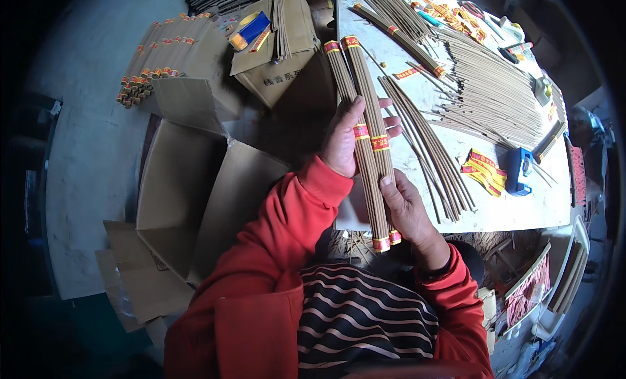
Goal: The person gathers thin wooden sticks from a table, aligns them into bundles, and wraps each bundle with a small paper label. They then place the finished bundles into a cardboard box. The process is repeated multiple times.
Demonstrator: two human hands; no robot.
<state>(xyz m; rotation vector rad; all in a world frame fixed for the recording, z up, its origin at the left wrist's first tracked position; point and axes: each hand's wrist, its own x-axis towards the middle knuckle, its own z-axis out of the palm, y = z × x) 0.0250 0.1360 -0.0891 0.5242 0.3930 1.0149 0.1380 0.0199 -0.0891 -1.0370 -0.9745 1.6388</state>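
Red-yellow label strips (486,170), brown carton (274,66)

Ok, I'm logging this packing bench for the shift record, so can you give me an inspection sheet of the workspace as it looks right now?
Surface: white table, largely covered, bare patch near the person.
Job's things: two banded incense bundles, side by side, red-and-yellow bands at ends and middle.
Clutter: loose incense sticks fanned across the table; label strips; blue tape dispenser.
Grippers: left hand grips the bundles at mid-length; right hand holds their lower end.
Cables: nothing seen.
Surroundings: open cardboard box on the floor at left; stacked finished bundles; closed carton with sticks on top.
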